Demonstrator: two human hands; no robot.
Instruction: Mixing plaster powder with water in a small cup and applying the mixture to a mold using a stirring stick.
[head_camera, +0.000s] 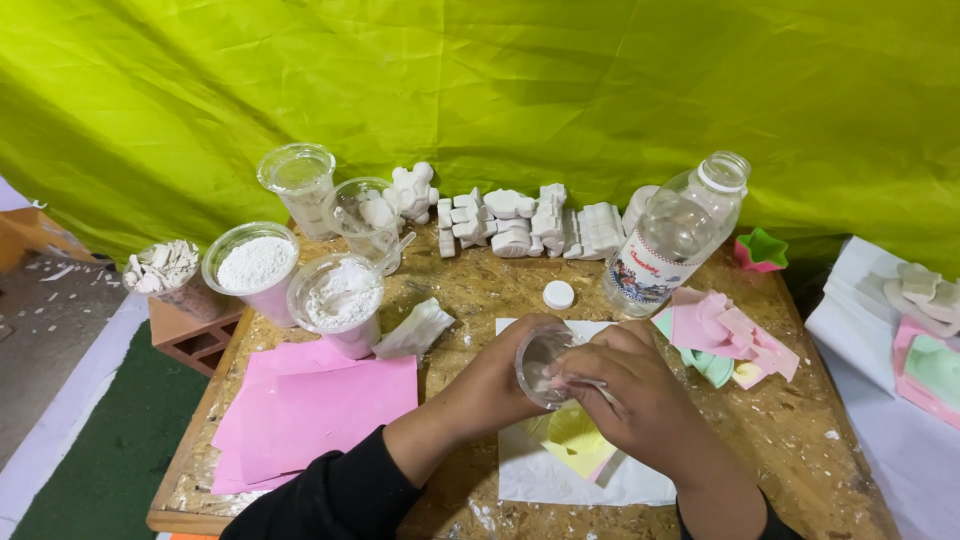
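Observation:
My left hand grips a small clear plastic cup, tilted on its side above a white sheet. My right hand pinches a thin white stick that reaches into the cup's mouth. Under the hands lies a yellow and pink mould on the sheet. What is inside the cup is hard to make out.
Two cups of white powder stand at left, with empty cups behind. A row of white plaster casts lines the back. An open clear bottle, its white cap, pink paper and coloured moulds lie around.

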